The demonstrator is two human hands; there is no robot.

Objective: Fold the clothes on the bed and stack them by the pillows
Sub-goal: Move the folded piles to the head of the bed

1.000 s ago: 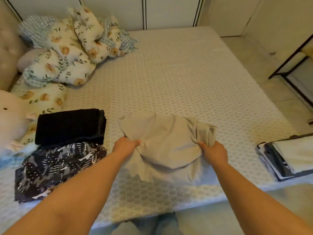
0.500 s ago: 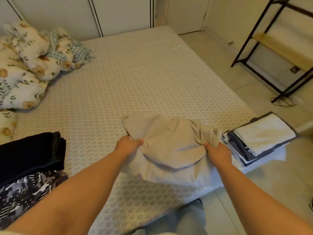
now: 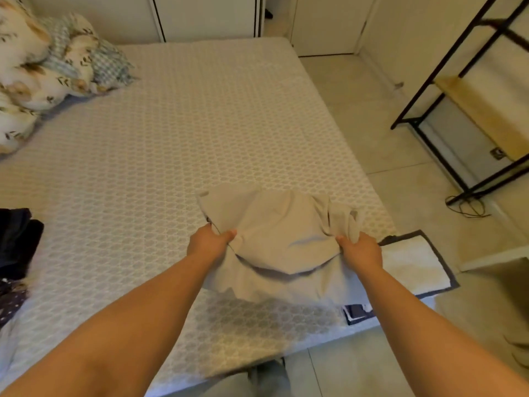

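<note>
Here, head view only. Beige garment (image 3: 280,245) held over the near right part of the bed (image 3: 171,156), lower edge hanging with a shadow beneath. Left hand (image 3: 210,242) pinching its left side, thumb on top; right hand (image 3: 362,250) gripping the bunched right side, fingertips buried in cloth. Folded stack (image 3: 412,262) at the bed's right corner, partly covered by the garment. Dark folded clothes (image 3: 17,242) cut off at the left edge. Pillows (image 3: 43,67) at far left, partly out of frame. Black shelf frame (image 3: 472,90) on the floor, cropped.
</note>
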